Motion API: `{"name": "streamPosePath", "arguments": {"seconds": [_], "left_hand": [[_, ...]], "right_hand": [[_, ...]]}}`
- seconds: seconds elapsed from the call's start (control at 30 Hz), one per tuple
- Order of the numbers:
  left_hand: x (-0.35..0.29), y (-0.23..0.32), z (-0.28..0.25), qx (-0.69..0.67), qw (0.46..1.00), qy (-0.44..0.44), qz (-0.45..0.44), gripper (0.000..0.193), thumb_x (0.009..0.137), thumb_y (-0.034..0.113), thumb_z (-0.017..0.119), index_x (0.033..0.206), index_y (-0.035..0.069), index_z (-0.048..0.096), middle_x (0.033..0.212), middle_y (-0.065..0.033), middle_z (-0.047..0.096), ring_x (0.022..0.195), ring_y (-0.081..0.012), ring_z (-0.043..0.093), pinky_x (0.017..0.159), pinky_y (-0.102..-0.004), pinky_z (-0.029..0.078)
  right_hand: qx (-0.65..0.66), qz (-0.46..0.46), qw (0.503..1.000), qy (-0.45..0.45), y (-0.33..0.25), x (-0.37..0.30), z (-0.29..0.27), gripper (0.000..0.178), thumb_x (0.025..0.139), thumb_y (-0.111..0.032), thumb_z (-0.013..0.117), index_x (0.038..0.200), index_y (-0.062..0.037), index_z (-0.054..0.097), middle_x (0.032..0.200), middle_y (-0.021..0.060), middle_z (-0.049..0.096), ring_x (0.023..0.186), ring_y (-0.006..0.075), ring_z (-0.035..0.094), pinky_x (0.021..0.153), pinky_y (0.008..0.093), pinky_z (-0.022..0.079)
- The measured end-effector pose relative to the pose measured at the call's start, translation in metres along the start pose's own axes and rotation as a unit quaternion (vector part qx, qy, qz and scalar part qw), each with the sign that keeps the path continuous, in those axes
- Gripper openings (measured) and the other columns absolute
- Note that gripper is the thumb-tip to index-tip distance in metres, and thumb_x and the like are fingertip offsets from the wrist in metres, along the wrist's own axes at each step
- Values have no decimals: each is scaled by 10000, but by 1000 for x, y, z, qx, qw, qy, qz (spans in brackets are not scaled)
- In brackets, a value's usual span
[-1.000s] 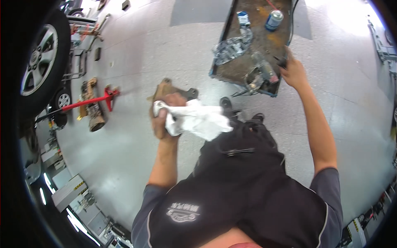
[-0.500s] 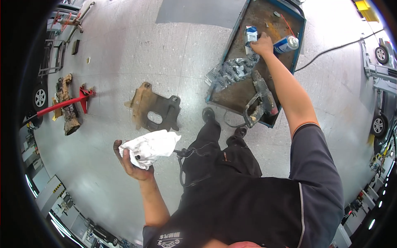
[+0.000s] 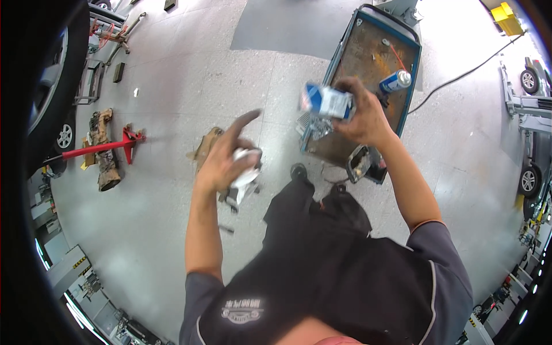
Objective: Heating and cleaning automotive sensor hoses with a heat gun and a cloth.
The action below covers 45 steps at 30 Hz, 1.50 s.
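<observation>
My right hand [image 3: 367,119] grips a small blue-and-white box [image 3: 329,102], lifted over the left edge of the trolley; motion blurs its far end. Opposite it, my left hand [image 3: 219,160] is closed round a crumpled white cloth [image 3: 246,177], with the index finger stretched toward the box. Whether anything lies inside the cloth is hidden. Below the box, a clear printed plastic bag [image 3: 319,127] rests on the trolley. A dirty metal part [image 3: 359,164] sits at the trolley's near end.
The blue-rimmed trolley [image 3: 368,34] bears a blue-and-white spray can [image 3: 395,82] and a thin red tube [image 3: 397,56]. A brown-stained plate [image 3: 206,145] lies on the floor, partly behind my left hand. Farther left are a red-handled jack [image 3: 103,148] and a rusty tubular part [image 3: 107,164].
My right hand has raised the box off the trolley and brought it left and nearer. My left hand has moved up and right, with the cloth bunched smaller in it.
</observation>
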<state>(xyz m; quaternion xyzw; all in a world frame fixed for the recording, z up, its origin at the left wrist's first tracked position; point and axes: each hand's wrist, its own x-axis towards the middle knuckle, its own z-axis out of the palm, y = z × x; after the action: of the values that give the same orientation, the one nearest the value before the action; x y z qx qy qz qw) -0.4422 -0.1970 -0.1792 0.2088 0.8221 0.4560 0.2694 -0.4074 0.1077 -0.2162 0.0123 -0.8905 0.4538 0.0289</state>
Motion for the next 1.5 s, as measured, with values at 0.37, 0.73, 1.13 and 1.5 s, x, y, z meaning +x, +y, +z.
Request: {"name": "streamPosePath", "arguments": {"seconds": [0.37, 0.73, 1.13, 1.5], "left_hand": [[12, 19, 34, -186, 963, -188, -44, 708, 727, 416, 692, 1178, -97, 510, 1017, -166, 600, 968, -226, 561, 850, -295, 431], [6, 49, 75, -130, 959, -244, -54, 657, 736, 389, 671, 1169, -82, 524, 1012, -138, 609, 953, -185, 555, 839, -273, 420], [41, 67, 112, 129, 985, -115, 1, 675, 822, 476, 604, 1260, -23, 483, 996, -217, 623, 876, -240, 621, 790, -346, 476], [32, 106, 141, -18, 980, -180, 78, 433, 921, 388, 517, 1076, -11, 582, 800, -109, 607, 707, -150, 521, 664, -305, 438]], "right_hand": [[117, -115, 986, 10, -61, -84, -33, 192, 746, -147, 702, 881, -21, 649, 1271, 189, 504, 1070, 353, 548, 908, 393, 440], [50, -79, 996, -16, -14, -127, -22, 267, 684, -57, 634, 939, 20, 649, 1257, 198, 524, 1074, 361, 551, 879, 406, 458], [370, 114, 914, 124, 32, -210, -73, 194, 911, -145, 555, 956, 35, 612, 826, 58, 608, 731, 114, 567, 684, 261, 482], [280, 54, 958, 31, -5, -195, -53, 254, 947, -188, 508, 924, 43, 607, 733, 29, 565, 722, 92, 538, 676, 235, 458]]}}
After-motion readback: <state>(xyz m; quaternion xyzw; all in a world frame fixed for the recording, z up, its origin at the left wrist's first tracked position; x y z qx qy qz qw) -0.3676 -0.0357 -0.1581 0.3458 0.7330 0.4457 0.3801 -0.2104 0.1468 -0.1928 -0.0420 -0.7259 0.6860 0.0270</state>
